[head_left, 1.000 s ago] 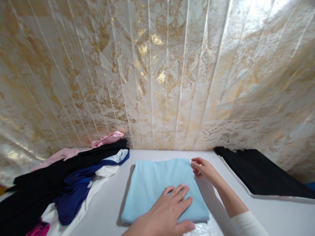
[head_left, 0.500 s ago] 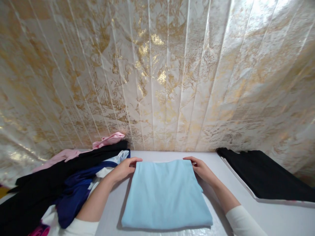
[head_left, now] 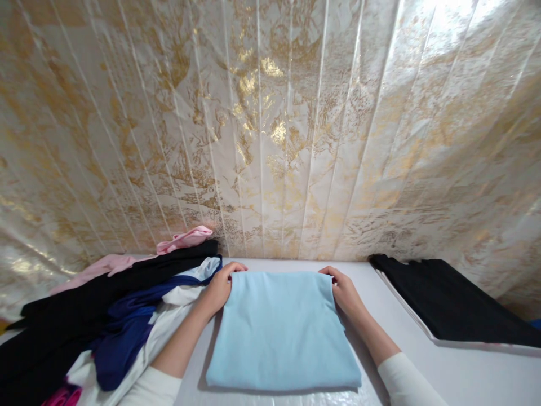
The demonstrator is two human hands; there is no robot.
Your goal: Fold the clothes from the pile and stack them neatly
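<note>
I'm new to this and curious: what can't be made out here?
In the head view:
Light blue cloth: underside, hidden by its top layer.
Left hand, right hand: some fingers, hidden by hands and cloth.
Magenta cloth: cut off by the bottom edge.
Blue thing: cut off by the right edge, too small to name.
</note>
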